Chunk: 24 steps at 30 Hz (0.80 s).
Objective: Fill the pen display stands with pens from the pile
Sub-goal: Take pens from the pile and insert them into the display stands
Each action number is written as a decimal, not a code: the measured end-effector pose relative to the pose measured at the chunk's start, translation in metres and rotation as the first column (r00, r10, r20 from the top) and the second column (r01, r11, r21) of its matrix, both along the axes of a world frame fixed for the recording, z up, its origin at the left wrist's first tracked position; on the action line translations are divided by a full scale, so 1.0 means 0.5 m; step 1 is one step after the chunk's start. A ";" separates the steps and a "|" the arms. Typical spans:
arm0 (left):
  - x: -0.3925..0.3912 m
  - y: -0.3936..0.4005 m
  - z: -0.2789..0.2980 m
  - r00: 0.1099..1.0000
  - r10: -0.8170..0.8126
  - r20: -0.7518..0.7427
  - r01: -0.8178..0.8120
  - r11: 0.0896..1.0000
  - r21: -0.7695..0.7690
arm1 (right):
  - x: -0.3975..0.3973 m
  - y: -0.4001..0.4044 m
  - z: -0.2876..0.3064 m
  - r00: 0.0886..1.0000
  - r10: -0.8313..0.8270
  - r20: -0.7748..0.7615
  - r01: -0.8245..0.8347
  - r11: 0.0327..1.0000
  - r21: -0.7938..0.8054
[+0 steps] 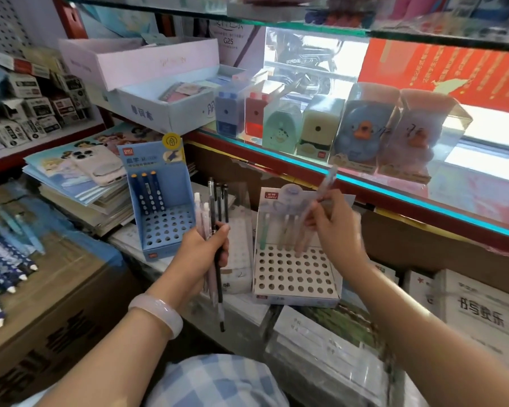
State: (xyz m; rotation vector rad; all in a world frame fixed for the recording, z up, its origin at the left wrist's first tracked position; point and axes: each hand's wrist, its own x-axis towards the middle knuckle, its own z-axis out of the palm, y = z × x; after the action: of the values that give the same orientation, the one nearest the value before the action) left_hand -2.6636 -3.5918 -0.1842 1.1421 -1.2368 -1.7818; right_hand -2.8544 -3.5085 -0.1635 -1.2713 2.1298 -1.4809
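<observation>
My left hand (202,251) grips a bundle of pens (215,215), black and pale pink, upright between the two stands. My right hand (334,227) pinches one pale translucent pen (321,192), tilted, over the back row of the white display stand (294,274). That stand has many round holes, and several pale pens stand in its back row. To the left, the blue display stand (165,218) holds three dark blue pens (149,192) at its back. A pile of blue dotted pens (3,268) lies on a cardboard box at the far left.
A glass shelf edge (394,192) with boxed pencil sharpeners (315,127) runs above the stands. Stacked notebooks with a phone (97,165) on top lie left of the blue stand. White boxes (479,312) and wrapped packs fill the lower right. A large cardboard box (56,318) sits at left.
</observation>
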 end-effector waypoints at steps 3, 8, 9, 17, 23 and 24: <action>-0.009 -0.004 -0.003 0.998 0.041 -0.037 -0.039 0.999 0.036 | -0.028 0.024 -0.061 0.989 -0.073 -0.130 0.088 0.989 0.116; -0.022 -0.001 -0.013 0.999 0.011 -0.051 -0.010 1.000 0.008 | -0.027 0.019 -0.108 0.974 -0.105 -0.199 0.149 0.963 0.223; -0.023 -0.001 -0.014 0.999 0.010 -0.044 -0.010 1.000 0.002 | -0.028 0.017 -0.116 0.972 -0.102 -0.211 0.154 0.957 0.246; -0.025 -0.005 -0.016 0.998 0.001 -0.064 -0.001 1.000 0.001 | -0.031 0.001 -0.142 0.954 -0.109 -0.278 0.218 0.890 0.400; -0.022 -0.001 -0.007 0.998 -0.009 -0.060 0.009 1.000 0.004 | -0.024 -0.004 -0.183 0.948 -0.061 -0.312 0.203 0.871 0.447; -0.020 0.000 -0.005 0.998 -0.010 -0.060 0.010 1.000 0.005 | -0.023 -0.006 -0.187 0.951 -0.067 -0.303 0.203 0.873 0.444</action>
State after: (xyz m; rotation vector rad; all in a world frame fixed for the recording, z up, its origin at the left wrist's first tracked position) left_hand -2.6736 -3.5915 -0.1869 1.0788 -1.2055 -1.8145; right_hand -2.8660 -3.5116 -0.2569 -1.2122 2.5959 -0.7664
